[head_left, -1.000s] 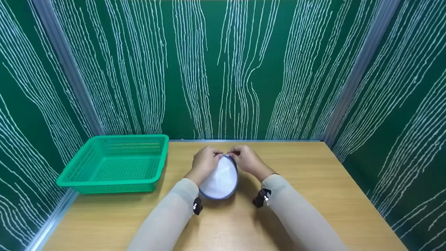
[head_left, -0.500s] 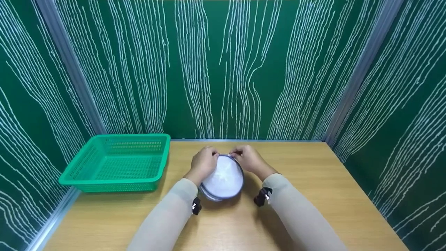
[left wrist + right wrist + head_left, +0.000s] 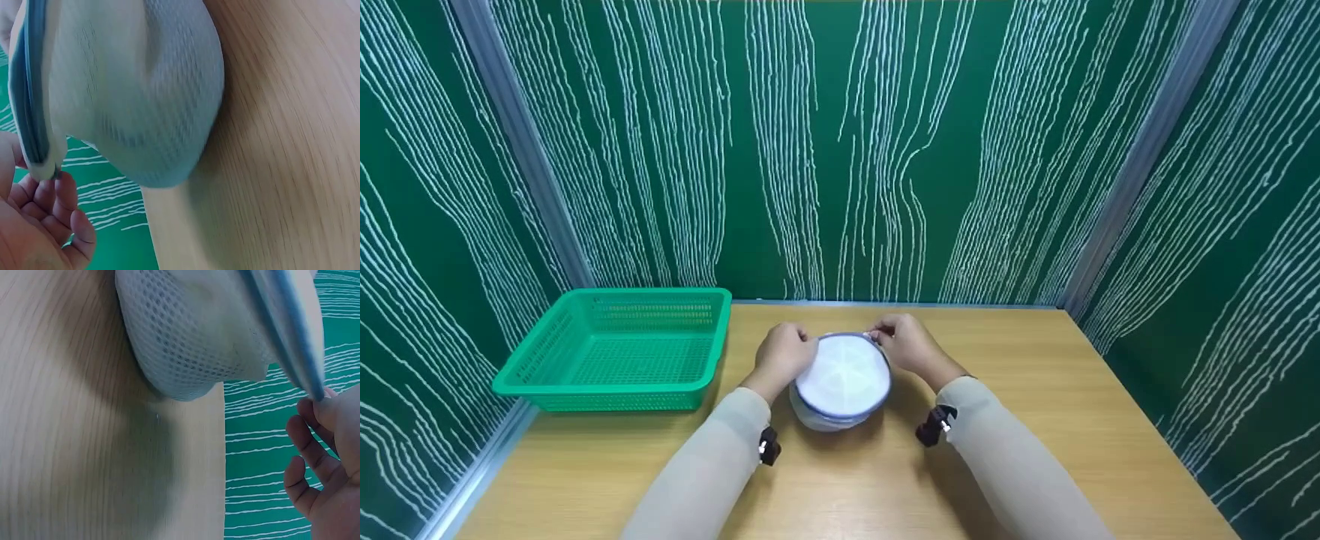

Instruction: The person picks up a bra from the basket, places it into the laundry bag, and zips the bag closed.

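A round white mesh laundry bag (image 3: 844, 375) with a blue zipper round its top edge stands on the table in front of me. My left hand (image 3: 784, 357) pinches the far left part of its edge between thumb and fingers. In the left wrist view, the zipper band (image 3: 35, 84) runs down to the left fingertips (image 3: 64, 185). My right hand (image 3: 911, 345) pinches the far right part of the same edge, its other fingers (image 3: 304, 439) loosely curled. The white top looks flat and closed over the mesh sides. Whether a zipper pull is held cannot be made out.
A green plastic basket (image 3: 712, 375) stands at the left on the wooden table (image 3: 1020, 450). Green panels (image 3: 825, 150) with white wavy lines rise behind the table and on both sides, joined by grey posts.
The bag's top has turned from steeply tilted to nearly level, facing up, and its lower mesh side now shows. My hands have spread apart along the edge, the left one moving left.
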`<state>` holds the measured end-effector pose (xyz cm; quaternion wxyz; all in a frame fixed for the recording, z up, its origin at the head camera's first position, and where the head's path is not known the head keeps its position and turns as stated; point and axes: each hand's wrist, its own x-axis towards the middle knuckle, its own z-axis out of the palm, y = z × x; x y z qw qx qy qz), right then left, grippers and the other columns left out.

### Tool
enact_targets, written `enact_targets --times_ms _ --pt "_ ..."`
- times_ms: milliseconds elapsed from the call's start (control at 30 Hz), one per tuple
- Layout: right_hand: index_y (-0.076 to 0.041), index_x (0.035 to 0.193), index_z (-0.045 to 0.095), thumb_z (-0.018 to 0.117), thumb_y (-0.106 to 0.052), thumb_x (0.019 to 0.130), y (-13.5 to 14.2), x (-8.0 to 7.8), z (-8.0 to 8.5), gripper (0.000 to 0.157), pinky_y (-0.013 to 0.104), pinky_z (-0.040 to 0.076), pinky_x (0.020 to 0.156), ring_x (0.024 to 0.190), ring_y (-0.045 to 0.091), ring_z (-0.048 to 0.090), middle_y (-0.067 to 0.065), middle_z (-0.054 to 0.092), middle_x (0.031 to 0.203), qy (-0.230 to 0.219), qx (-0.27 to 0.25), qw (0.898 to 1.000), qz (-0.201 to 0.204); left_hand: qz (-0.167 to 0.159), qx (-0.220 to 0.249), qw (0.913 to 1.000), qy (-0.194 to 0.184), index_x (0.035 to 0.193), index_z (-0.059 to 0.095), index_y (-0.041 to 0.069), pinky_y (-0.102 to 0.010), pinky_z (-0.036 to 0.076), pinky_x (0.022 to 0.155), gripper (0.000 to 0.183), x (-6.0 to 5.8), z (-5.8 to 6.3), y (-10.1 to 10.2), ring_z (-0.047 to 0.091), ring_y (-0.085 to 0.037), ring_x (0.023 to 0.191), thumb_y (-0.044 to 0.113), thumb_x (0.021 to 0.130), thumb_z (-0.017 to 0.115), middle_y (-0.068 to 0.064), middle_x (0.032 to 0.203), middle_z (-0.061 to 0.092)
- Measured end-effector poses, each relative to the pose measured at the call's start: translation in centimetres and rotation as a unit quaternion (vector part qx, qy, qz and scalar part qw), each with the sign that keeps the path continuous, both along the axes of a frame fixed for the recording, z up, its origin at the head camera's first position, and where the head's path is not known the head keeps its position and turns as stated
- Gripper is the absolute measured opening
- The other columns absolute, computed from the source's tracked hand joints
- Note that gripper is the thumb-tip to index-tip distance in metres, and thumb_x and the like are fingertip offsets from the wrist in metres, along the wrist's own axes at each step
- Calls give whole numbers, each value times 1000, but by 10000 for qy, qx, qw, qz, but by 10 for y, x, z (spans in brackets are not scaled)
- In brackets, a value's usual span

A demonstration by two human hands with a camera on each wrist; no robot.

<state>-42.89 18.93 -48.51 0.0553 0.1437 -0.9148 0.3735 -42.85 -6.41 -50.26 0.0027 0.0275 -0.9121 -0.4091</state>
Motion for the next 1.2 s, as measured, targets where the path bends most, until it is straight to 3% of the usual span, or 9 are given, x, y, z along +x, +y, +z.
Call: enact_targets --times_ms 33,167,333,467,733,1000,1200 --pt "-7 110 85 71 -3 110 0 0 0 15 44 68 99 108 26 79 11 85 111 42 29 10000 -2 117 -41 9998 -145 96 76 13 -39 56 80 23 14 16 3 66 -26 97 28 111 67 -8 101 70" --pt "-6 113 85 70 -6 112 -3 1 2 15 45 67 100 109 26 78 12 85 113 5 9 10000 -17 230 -33 9997 -54 101 79 15 -38 59 84 22 24 21 5 68 -24 101 29 112 66 -6 107 74" --pt "-9 117 85 70 -9 113 -10 4 7 15 44 67 103 114 27 79 10 84 117 -190 -51 9998 -93 168 -32 9997 173 125 82 13 -47 62 110 25 31 27 14 72 -27 124 25 114 63 -8 130 79" --pt "-10 117 85 71 -10 112 -16 5 7 15 43 68 102 113 27 79 10 84 117 -240 -35 9997 -90 -48 33 9998 191 134 81 14 -50 59 119 28 30 29 24 71 -29 135 25 116 63 -8 139 77" --pt "-11 112 86 71 -7 111 -21 7 6 15 45 68 100 111 27 79 9 85 115 -3 67 10000 38 -603 -376 9954 645 119 86 15 -49 60 114 18 29 37 38 71 -26 123 23 114 70 -5 127 77" --pt "-8 113 86 72 -5 110 -24 9 5 15 45 68 98 110 28 79 10 85 115 214 92 9997 93 -579 -574 9946 642 114 87 16 -50 61 111 17 32 41 45 73 -27 119 21 114 71 -4 124 79" --pt "-9 113 86 72 -6 110 -25 9 4 15 46 67 102 113 28 80 10 86 116 170 88 9998 26 -554 -467 9955 613 111 85 18 -50 64 105 17 33 39 43 74 -25 112 21 115 70 -3 120 80"
